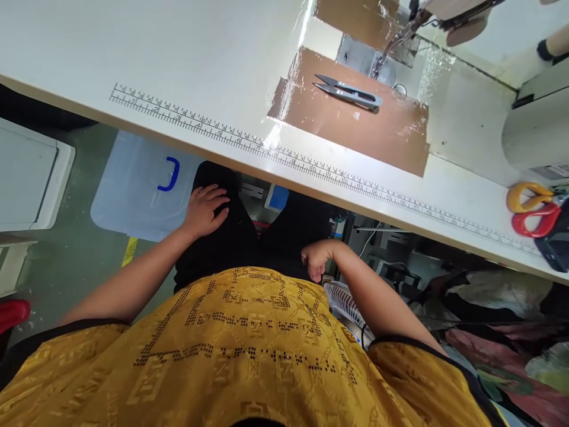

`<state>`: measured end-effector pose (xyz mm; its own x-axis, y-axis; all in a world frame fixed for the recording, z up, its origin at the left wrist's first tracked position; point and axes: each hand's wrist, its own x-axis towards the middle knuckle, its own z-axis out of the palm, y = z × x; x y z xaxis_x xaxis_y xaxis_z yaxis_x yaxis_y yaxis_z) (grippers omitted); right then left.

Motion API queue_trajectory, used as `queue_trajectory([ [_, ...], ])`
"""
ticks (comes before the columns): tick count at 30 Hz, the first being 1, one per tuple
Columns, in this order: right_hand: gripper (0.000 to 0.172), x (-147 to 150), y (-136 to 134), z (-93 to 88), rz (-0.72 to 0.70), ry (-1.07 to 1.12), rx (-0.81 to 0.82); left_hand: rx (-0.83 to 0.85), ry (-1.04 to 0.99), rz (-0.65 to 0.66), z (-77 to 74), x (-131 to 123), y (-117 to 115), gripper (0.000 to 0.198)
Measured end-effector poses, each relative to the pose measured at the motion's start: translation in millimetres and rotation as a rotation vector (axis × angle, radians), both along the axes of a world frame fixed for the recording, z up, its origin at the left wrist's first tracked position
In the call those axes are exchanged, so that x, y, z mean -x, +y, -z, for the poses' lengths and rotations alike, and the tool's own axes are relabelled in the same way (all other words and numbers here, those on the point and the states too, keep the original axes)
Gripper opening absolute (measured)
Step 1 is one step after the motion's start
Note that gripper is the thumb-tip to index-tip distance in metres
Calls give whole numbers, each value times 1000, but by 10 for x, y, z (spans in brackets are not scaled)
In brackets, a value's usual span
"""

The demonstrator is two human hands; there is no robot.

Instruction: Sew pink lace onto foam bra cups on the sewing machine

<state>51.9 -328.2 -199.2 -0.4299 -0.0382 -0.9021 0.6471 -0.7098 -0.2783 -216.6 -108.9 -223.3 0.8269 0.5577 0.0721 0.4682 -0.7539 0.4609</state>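
Note:
I am seated at a white sewing table (133, 53) with a printed ruler (284, 155) along its front edge. My left hand (205, 209) lies flat on my left thigh, on black trousers, fingers spread, holding nothing. My right hand (316, 258) rests curled at my right thigh below the table edge, with nothing visible in it. On a brown patch (391, 133) of the tabletop lie grey thread snips (349, 92), far from both hands. The sewing machine's needle area (391, 50) is just behind them.
Yellow- and red-handled scissors (533, 207) lie at the table's right end by a dark object. A clear plastic bin with a blue handle (142, 184) stands on the floor at left, a white cabinet (31, 172) beside it. Fabric piles (498, 320) and a small fan (344, 302) sit at right.

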Motion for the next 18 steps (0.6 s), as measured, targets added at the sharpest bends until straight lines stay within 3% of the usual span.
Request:
queue_trajectory([
  [7,22,236,349,23,21,-102,-176,4,-28,-11,19,33,-20,35],
  [12,35,503,840,101,321,-265,-638,11,-21,-19,0,40,-34,36],
  [15,45,594,1026,46,480,-363,-867,11,-70,-21,19,91,-33,37],
  [18,42,750,1042,-78,525,-145,-959,24,-176,-125,76,145,-6,40],
])
